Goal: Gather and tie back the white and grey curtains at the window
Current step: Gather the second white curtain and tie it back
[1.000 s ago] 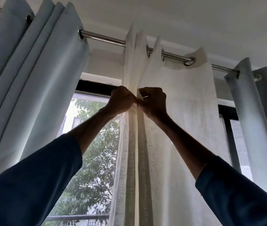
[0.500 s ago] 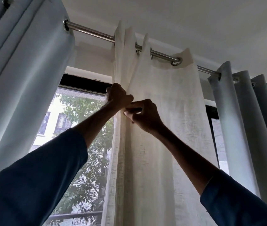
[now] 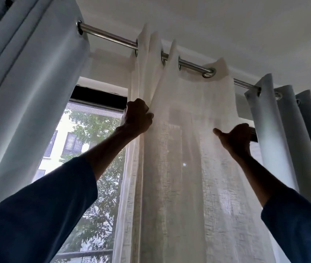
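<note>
Sheer woven white curtain (image 3: 188, 149), matt grey curtain (image 3: 27, 92), glossy metal rod (image 3: 109, 37)

Our left hand (image 3: 136, 118) grips bunched folds of the white curtain (image 3: 179, 168) at its left edge, below the rod (image 3: 109, 36). Our right hand (image 3: 235, 138) is at its right edge, thumb stretched across the front of the cloth, fingers hidden. The left grey curtain (image 3: 27, 101) and right grey curtain (image 3: 276, 139) hang at either side. The window (image 3: 86, 139) shows a tree.

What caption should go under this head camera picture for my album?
Left hand grips the bunched white curtain; right hand at its right edge, between grey curtains.
</note>
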The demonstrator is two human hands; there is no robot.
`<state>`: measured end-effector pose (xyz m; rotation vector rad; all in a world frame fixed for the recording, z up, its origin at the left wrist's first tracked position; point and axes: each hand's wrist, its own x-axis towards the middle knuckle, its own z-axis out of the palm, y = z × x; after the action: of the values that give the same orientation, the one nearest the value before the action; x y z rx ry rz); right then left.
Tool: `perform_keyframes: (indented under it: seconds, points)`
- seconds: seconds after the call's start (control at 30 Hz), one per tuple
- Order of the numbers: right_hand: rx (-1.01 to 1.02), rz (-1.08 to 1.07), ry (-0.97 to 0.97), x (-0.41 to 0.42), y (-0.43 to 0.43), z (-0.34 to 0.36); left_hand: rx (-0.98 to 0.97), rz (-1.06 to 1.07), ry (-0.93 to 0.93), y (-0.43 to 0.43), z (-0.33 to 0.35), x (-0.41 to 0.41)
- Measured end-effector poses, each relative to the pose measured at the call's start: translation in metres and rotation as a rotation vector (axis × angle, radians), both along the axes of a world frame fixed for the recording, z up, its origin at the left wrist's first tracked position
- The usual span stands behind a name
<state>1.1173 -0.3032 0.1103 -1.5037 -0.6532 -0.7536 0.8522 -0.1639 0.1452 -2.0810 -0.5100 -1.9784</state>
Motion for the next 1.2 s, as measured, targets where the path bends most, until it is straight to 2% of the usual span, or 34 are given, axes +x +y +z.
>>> perform_keyframes:
  seconds: [0.1,0.27,0.37,0.53,0.63,0.8,0.9,0.97,1.1,1.2]
  points:
    - [0.089,-0.054,-0.155,0.010,0.005,0.000,0.009,0.017,0.029,0.002,0.002,-0.002]
    - [0.004,-0.322,-0.501,-0.027,0.017,0.001,0.002,0.013,0.025,0.004,-0.003,-0.001]
    - [-0.018,-0.387,-0.582,-0.067,0.026,0.007,-0.001,0.027,0.016,0.008,-0.003,0.002]
    - [-0.072,-0.236,-0.735,-0.146,0.046,0.011,0.056,0.051,0.033,0.007,-0.004,0.000]
    - [0.006,-0.067,-0.805,-0.187,0.063,0.011,0.111,0.038,0.056,0.012,-0.003,-0.009]
    - [0.054,0.042,-0.788,-0.194,0.071,0.007,0.153,0.142,0.063,0.022,-0.001,-0.029]
    - [0.041,0.092,-0.705,-0.176,0.074,-0.001,0.129,0.090,0.027,0.010,-0.005,-0.021]
    - [0.075,0.198,-0.625,-0.165,0.076,-0.010,0.123,0.049,0.030,0.003,-0.007,-0.013]
    - [0.179,0.331,-0.501,-0.153,0.075,-0.028,0.084,0.053,0.119,-0.006,-0.017,-0.003]
    - [0.163,0.343,-0.510,-0.146,0.073,-0.039,0.000,0.043,0.199,-0.009,-0.028,0.001]
